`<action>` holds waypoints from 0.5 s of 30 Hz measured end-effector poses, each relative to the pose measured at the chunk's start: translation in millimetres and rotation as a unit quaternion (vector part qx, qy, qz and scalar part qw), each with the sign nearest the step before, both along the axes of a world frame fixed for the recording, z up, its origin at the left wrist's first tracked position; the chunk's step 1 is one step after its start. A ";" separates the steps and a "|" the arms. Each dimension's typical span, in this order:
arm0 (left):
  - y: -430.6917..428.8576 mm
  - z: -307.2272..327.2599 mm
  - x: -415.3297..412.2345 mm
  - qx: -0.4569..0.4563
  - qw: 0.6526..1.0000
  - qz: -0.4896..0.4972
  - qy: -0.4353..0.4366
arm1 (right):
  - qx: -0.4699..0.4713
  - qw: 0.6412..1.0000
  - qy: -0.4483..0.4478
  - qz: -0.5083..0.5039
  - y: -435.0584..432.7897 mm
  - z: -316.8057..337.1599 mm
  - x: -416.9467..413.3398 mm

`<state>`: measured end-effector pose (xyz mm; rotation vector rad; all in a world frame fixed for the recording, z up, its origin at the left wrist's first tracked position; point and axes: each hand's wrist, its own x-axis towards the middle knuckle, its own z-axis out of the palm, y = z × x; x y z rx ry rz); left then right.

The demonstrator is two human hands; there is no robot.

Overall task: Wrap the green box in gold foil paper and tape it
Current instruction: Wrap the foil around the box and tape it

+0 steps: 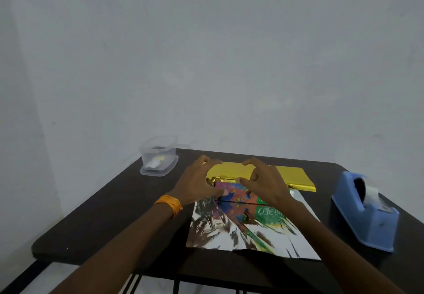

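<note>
green box (268, 212) lies left-right; left hand (197, 183), right hand (267, 185) half-curled over its upper gold foil (291, 174) edge; I can't confirm grip.

white lettering on the green box (267, 213) is too blurred to read.

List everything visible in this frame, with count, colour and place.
table: one, dark, lower frame
container: one, clear plastic, table's far left corner
tape dispenser: one, blue, table's right side
foil paper: one sheet, silver side up, gold at its far part, centre
box: one, multicoloured print with some green, on the foil
wristband: one, orange, left wrist
left hand: fingers curved, over the box's left end
right hand: fingers curved, over the box's right end
</note>
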<state>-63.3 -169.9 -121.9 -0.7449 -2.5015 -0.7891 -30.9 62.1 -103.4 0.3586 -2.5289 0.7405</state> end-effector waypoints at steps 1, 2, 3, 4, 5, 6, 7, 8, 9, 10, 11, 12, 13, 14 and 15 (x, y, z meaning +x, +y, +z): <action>-2.9 6.1 2.6 0.006 1.000 0.015 0.016 | -0.018 0.999 0.025 -0.014 2.2 1.2 5.6; -3.9 13.5 3.0 0.020 0.999 0.030 0.036 | -0.039 0.998 0.040 -0.027 5.1 2.9 10.4; -3.4 21.1 1.2 0.035 0.997 0.041 0.051 | -0.073 0.996 0.032 -0.036 7.7 3.8 14.7; -1.5 29.1 -2.2 0.047 0.996 0.044 0.055 | -0.117 0.992 0.003 -0.038 9.1 3.7 17.5; 4.1 36.1 -7.2 0.055 0.997 0.039 0.048 | -0.162 0.985 -0.035 -0.038 10.5 2.5 19.5; 11.5 42.5 -13.5 0.056 0.997 0.028 0.035 | -0.201 0.976 -0.067 -0.040 10.3 0.2 20.4; 21.2 46.5 -21.3 0.051 0.998 0.017 0.019 | -0.230 0.968 -0.088 -0.047 9.4 -3.0 20.8; 30.8 48.5 -28.3 0.040 0.999 0.008 0.000 | -0.255 0.960 -0.103 -0.053 6.5 -6.9 21.6; 41.1 48.6 -36.7 0.023 0.999 0.003 -0.022 | -0.280 0.951 -0.114 -0.055 3.5 -11.4 21.9; 50.9 46.7 -46.6 -0.006 0.999 0.004 -0.044 | -0.307 0.943 -0.121 -0.051 -0.1 -15.3 21.8; 57.6 43.1 -56.0 -0.048 0.997 0.014 -0.064 | -0.329 0.935 -0.123 -0.046 -4.7 -18.8 22.3; 63.3 40.0 -64.6 -0.091 0.992 0.028 -0.082 | -0.345 0.930 -0.115 -0.044 -8.1 -21.3 21.4; 66.6 36.9 -71.8 -0.126 0.986 0.043 -0.101 | -0.351 0.930 -0.101 -0.048 -10.2 -23.8 18.9; 67.2 33.8 -78.1 -0.144 0.981 0.052 -0.120 | -0.349 0.931 -0.088 -0.055 -12.0 -25.2 16.6; 67.7 32.4 -82.6 -0.154 0.978 0.061 -0.131 | -0.345 0.933 -0.079 -0.062 -12.8 -25.0 14.0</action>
